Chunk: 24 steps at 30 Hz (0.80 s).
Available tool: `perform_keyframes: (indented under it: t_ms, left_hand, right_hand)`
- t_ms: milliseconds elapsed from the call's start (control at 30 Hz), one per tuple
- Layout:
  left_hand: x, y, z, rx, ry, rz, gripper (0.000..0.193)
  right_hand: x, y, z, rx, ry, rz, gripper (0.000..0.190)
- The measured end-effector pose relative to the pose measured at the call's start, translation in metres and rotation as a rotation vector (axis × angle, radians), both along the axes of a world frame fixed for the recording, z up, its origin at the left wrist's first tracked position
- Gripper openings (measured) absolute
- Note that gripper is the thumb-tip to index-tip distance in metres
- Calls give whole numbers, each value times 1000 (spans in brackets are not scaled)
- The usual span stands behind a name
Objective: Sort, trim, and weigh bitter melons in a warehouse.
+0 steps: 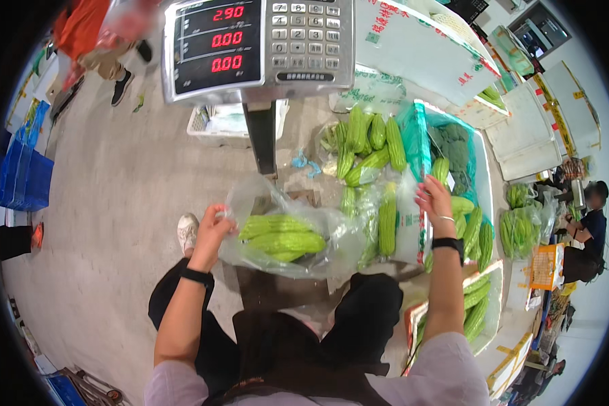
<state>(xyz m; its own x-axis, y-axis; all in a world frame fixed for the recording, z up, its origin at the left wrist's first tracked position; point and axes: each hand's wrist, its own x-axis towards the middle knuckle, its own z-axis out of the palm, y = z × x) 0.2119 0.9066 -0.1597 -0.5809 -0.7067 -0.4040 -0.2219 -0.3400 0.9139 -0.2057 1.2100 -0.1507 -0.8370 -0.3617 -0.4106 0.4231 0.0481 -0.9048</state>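
My left hand (214, 231) pinches the left edge of a clear plastic bag (335, 238). Several green ridged gourds (284, 237) lie in that bag, before my knees. My right hand (434, 198) is raised at the right, over the edge of a foam box (411, 223); its fingers are slightly spread, and nothing shows in them. Under and beside that hand, the box holds more gourds (471, 233) and broccoli (451, 152) in a green liner. More gourds (370, 142), partly in clear bags, lie between the box and the scale post.
A digital scale display (259, 48) stands on a post ahead, with a white basket (218, 133) behind it. Another foam box of gourds (492, 304) is by my right elbow. Blue crates (25, 175) stand far left. Other people (591, 228) are at the right and upper left.
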Motion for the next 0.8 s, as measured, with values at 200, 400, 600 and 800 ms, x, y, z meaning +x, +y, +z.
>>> perform_keyframes:
  t_ms: [200,400,600,800]
  left_hand:
    - [-12,-10,13,87,85,66,48]
    - [-25,-17,5,153,3,108,29]
    - [-23,-22,-10,150,-50,80,20]
    - [-15,-28,-23,-224,-121,282,33]
  right_hand:
    - [-38,-140,-125,162,-112,8,73]
    - [-58,-222,-185,398,29,-62,92]
    - [-76,-199,-197,1,-178,-202,55]
    - [28,-60,-108,-102,-9,118,63]
